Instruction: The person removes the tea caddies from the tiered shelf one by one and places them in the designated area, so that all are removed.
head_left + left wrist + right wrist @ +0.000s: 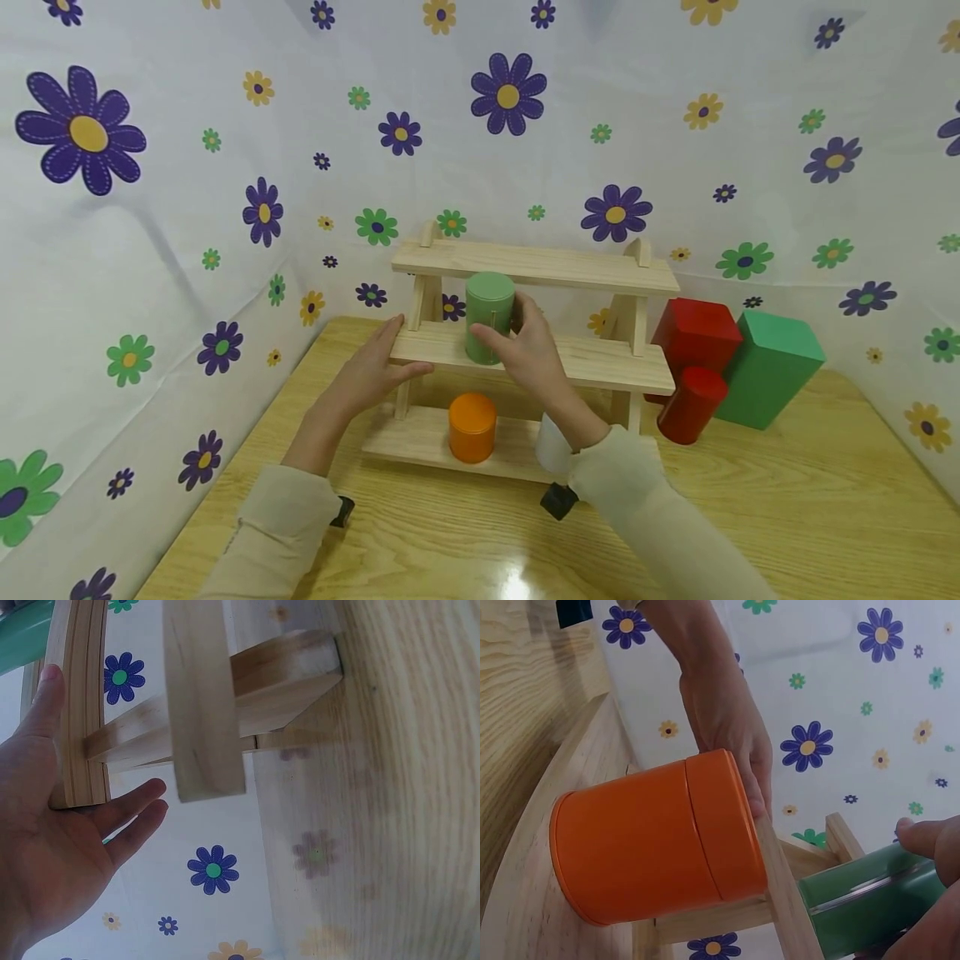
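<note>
A green canister (489,321) stands upright on the middle board of a three-tier wooden shelf rack (600,364). My right hand (531,354) grips it from the right, thumb across the front and fingers behind. In the right wrist view, the thumb lies along the green canister (870,900). My left hand (367,371) holds the left end of the middle board, its thumb at the front edge. The left wrist view has the left hand (67,847) around the board's end (79,750), two fingers reaching past it. Below, an orange canister (472,429) stands on the bottom board.
A white container (552,446) on the bottom board is partly hidden by my right forearm. Right of the rack stand a red box (693,333), a red canister (692,406) and a green box (776,367) on the wooden table (825,500). A flowered cloth (555,167) hangs behind.
</note>
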{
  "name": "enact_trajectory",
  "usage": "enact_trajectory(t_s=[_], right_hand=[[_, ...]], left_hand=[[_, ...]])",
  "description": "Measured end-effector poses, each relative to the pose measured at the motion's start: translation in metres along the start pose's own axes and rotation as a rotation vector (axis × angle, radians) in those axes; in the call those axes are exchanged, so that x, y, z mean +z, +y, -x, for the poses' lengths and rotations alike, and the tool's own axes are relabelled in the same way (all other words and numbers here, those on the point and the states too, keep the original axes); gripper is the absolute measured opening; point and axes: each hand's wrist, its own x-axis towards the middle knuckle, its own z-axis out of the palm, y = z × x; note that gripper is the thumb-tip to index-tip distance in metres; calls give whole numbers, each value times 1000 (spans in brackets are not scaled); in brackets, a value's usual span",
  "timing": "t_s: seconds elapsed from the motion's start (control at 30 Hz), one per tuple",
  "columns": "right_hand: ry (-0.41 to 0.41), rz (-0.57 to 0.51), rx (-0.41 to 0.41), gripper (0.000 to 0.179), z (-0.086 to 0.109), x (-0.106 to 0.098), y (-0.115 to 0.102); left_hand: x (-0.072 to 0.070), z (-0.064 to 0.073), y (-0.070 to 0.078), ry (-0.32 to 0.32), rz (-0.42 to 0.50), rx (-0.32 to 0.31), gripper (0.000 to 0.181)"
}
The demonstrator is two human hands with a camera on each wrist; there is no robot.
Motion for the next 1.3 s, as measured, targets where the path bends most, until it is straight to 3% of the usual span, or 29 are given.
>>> enact_trajectory(t_s=[0.63,1.3], right_hand=[[6,7,46,70,2,-4,5],[42,13,41,67,10,-34,4]], left_hand=[[1,0,1,-2,19,11,117],[1,1,2,-4,24,2,115]])
